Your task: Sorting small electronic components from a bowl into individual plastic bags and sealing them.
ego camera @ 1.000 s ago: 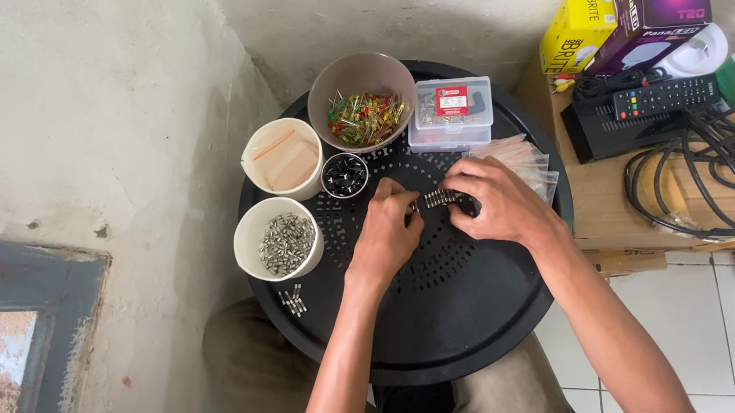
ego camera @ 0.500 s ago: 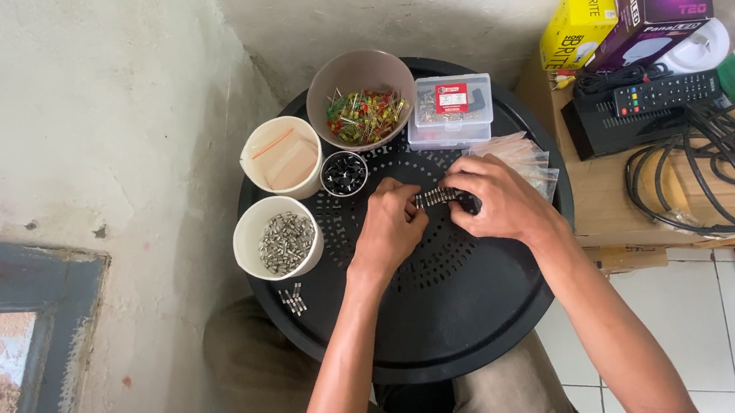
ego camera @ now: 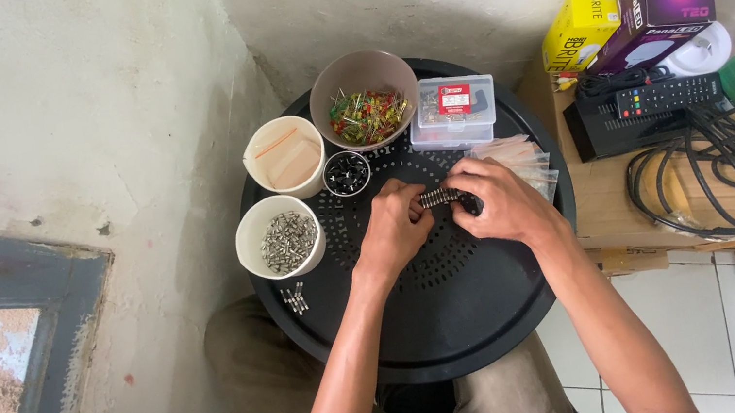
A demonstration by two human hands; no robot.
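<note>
Head view, left to right: we have our left hand (ego camera: 394,229) curled shut on the left end of a short dark strip of parts (ego camera: 441,196), and our right hand (ego camera: 502,202) pinched closed on its right end. Strip's long axis runs roughly left-right between the two hands, just above the black perforated round tray (ego camera: 464,319), up near its far half. Both hands equally near; neither leads. White cup of metal bits (ego camera: 281,238) sits left of the left hand, clear bags (ego camera: 517,156) touch the right.
</note>
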